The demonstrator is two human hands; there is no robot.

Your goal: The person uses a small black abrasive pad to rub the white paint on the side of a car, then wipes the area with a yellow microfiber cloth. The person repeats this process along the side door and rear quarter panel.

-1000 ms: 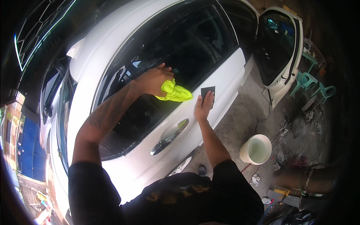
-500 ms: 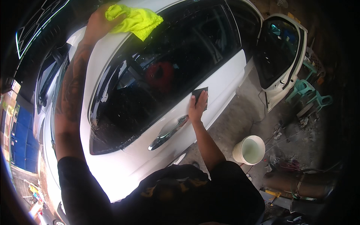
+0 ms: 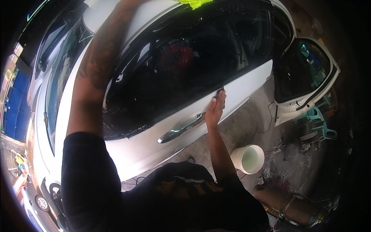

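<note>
The right hand (image 3: 215, 109) presses a small dark pad (image 3: 220, 92), fingers flat over it, against the white car door (image 3: 235, 91) just below the tinted window (image 3: 185, 65) and to the right of the chrome handle (image 3: 179, 129). The left arm reaches far over the roof, where a yellow-green cloth (image 3: 193, 3) shows at the top edge; that hand is out of view, so its grip cannot be told. Judging by the streaked glass, wiping looks partly done; a white bucket (image 3: 248, 159) stands on the ground, near right.

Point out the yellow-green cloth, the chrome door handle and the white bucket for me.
yellow-green cloth (image 3: 195, 3): head view, the lower edge of the cloth showing at the top rim.
chrome door handle (image 3: 179, 129): head view, middle of the handle bar.
white bucket (image 3: 237, 157): head view, its outer side wall.
</note>
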